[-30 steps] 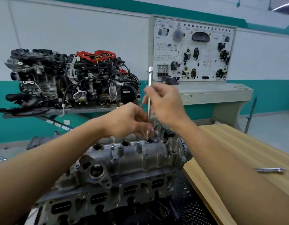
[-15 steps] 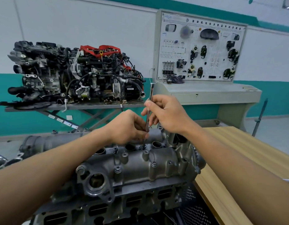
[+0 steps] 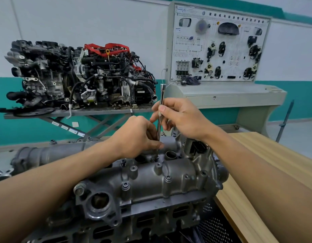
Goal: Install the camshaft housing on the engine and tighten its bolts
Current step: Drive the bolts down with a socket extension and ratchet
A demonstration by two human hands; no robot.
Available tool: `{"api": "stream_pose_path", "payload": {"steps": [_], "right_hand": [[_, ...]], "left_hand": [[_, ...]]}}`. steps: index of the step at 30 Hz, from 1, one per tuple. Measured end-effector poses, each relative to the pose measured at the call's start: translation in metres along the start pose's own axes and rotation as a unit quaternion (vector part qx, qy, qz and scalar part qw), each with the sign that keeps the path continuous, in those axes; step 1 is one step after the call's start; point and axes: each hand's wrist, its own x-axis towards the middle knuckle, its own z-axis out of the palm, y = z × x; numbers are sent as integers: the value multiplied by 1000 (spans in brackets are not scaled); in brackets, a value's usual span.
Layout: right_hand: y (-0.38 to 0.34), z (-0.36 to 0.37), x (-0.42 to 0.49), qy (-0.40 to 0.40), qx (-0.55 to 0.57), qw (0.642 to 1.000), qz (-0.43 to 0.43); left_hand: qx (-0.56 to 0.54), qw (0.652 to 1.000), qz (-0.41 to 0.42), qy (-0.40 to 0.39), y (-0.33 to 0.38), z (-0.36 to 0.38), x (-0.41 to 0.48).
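Where the camshaft housing point(image 3: 151, 186) sits on the engine point(image 3: 151, 223) at 6 o'clock, a slim metal driver point(image 3: 160, 109) stands upright on a bolt point(image 3: 156, 157) at its far edge. Right hand point(image 3: 183, 118) pinches the driver's knurled shaft; left hand point(image 3: 136, 137), at 9 o'clock of it, curls round the lower end. Wooden worktop point(image 3: 256, 172) at 4 o'clock; second engine point(image 3: 81, 76) at 10 o'clock.

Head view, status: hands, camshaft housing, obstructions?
Hands: right hand pinches driver mid-shaft, left hand pinches its lower end. Driver upright on a bolt of the camshaft housing. Nothing blocking.
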Motion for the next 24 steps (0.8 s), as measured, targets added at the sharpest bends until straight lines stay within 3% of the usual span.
{"api": "stream_pose_path", "payload": {"steps": [4,8,14,16,20,22,24], "right_hand": [[5,-1,-1,2,22,999,-29],[6,-1,2,83,-22,996,-41],[-13,-14,2,-6,12,1000,-15],[-16,-17,1,6,-21,1000,-16],[-14,-11,3,103,-59,992,-35],[-16,-9,4,81,-54,995,-28],[-20,-12,3,9,-46,999,-5]], "left_hand": [[-39,999,1,24,1,1,-2],[-146,988,0,55,5,-1,-1],[-164,985,9,-43,4,-2,-3],[-155,987,20,-47,6,-2,-2],[-157,986,20,54,8,-5,1],[-167,984,29,47,7,-5,1],[-177,983,40,-2,7,-5,0]]}}
